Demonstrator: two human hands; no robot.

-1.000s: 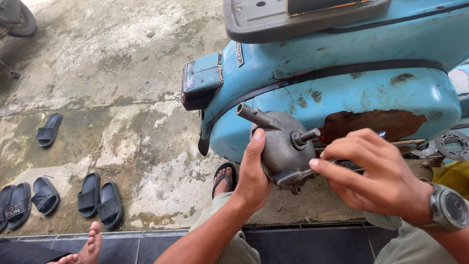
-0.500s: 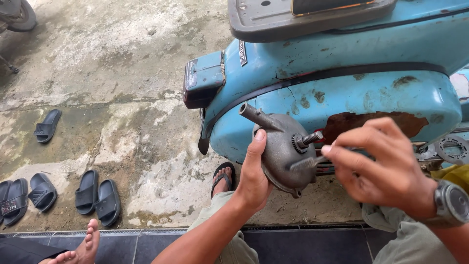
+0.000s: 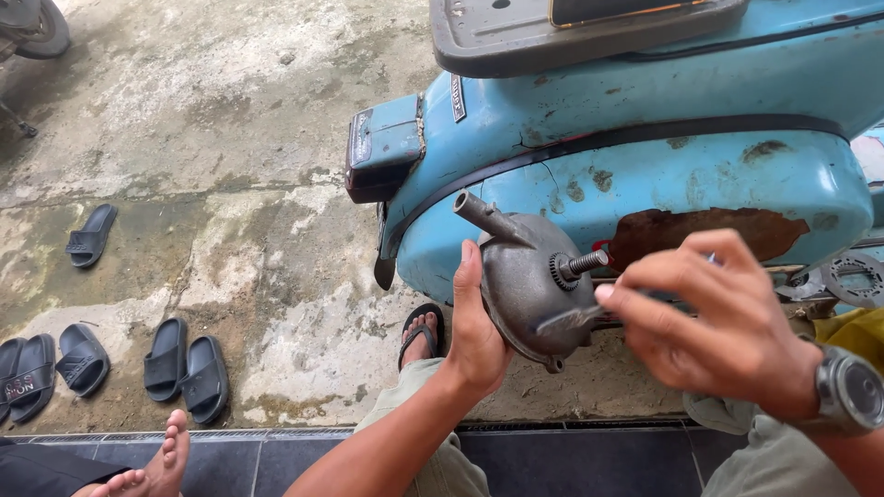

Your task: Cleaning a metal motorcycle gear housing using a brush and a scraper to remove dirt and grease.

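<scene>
View from above a person's own two hands, working beside an old blue scooter (image 3: 645, 175) with rust patches, parked on a stained concrete floor (image 3: 230, 138). At the far left of the floor lie several black sandals (image 3: 175, 366), one apart (image 3: 90, 236) higher up, and another person's bare foot (image 3: 166, 456) shows at the bottom edge. Near the middle, the left hand (image 3: 474, 327) is clamped on the left rim of a round grey metal engine part (image 3: 529, 281), held upright in front of the scooter's rear side panel. A short pipe (image 3: 483, 216) sticks up from its top left, and a threaded shaft (image 3: 585, 264) points out toward the right. The right hand (image 3: 709, 322), wearing a wristwatch (image 3: 847, 391), has its fingers pinched together on a thin metal tool (image 3: 571, 318) whose tip touches the part's face just below the shaft.
</scene>
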